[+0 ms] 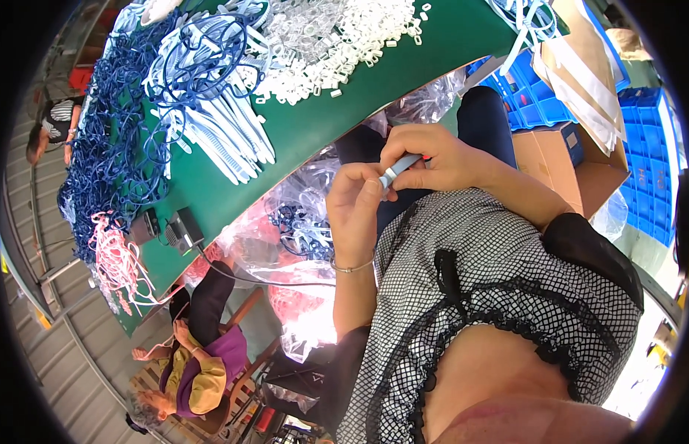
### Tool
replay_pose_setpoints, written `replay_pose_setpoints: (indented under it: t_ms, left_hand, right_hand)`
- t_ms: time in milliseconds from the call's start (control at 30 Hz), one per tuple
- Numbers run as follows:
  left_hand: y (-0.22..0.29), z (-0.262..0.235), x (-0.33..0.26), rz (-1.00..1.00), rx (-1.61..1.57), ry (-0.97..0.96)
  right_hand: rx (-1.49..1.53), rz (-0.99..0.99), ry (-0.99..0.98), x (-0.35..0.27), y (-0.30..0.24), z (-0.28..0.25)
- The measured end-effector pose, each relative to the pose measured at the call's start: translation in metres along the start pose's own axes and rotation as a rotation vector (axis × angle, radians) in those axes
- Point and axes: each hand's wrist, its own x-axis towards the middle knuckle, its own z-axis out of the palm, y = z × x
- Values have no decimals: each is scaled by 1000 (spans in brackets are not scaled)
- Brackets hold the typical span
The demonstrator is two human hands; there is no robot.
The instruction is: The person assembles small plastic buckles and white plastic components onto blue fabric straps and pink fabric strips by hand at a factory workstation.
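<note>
Above my lap, both hands are on a short light blue strap (405, 164). A small white band, which looks like a loop, sits around the strap near its left end. My left hand (353, 203) pinches that end between thumb and fingers. My right hand (433, 157) grips the other end, its fingers curled over it. Beyond my hands, on the green table (315, 129), lie a pile of light blue straps (226, 140) and a heap of small white plastic loops (359, 37).
Dark blue straps (100, 163) and pink straps (119, 255) hang over the table's far left edge, by small black boxes (183, 229). Clear plastic bags (300, 296) lie below. Blue crates (644, 163) and a cardboard box (555, 159) stand right. Another person (204, 370) sits at lower left.
</note>
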Motion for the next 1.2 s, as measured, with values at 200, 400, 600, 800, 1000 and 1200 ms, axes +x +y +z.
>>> replay_pose_setpoints:
  t_ms: [200,400,600,800,1000,1200]
  left_hand:
    - [1,0,1,-32,17,-24]
    - [-3,-3,3,-81,-122,-68]
    - [-9,-2,5,-113,-153,-81]
    - [-20,-4,5,-75,-206,-30]
    - [-17,-7,1,170,293,120]
    - [-5,-2,6,443,840,29]
  right_hand:
    - [18,-14,48,-2,7,1]
    - [34,-63,62,-6,6,1]
    - [68,-32,31,-5,1,1]
    - [-253,-333,163,5,5,2]
    - [-42,93,82,-5,-2,4]
    - [115,161,92,-5,-3,9]
